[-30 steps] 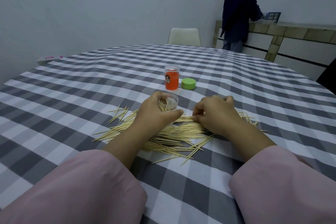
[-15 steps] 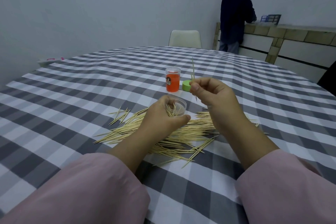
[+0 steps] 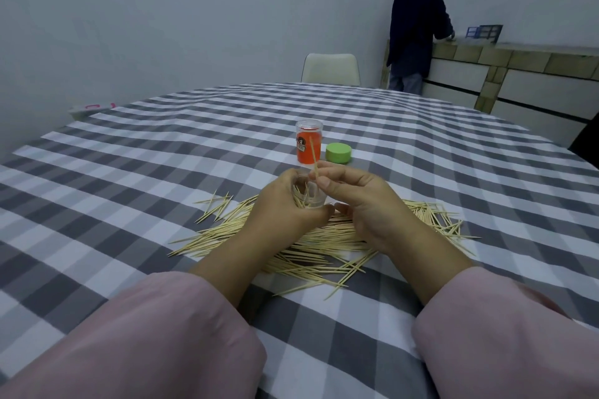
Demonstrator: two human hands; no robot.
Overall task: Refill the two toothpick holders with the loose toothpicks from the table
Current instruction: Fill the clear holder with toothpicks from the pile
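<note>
Head view. Right hand (image 3: 363,201): pinches one toothpick (image 3: 313,155) upright, now lowered from half a second ago to the rim of the clear holder (image 3: 85,196), so insertion looks imminent. Left hand (image 3: 285,204): fingers curled round that holder, which already has a few picks inside. Holders: two; the orange holder (image 3: 308,146) stands behind, uncapped. Green cap (image 3: 338,153): one, beside it. Loose toothpicks (image 3: 324,243): too many to count, heaped on the checked table (image 3: 162,172) under both hands

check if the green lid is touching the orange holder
Apart: the head view shows a strip of checked cloth between the green lid and the orange holder.
</note>
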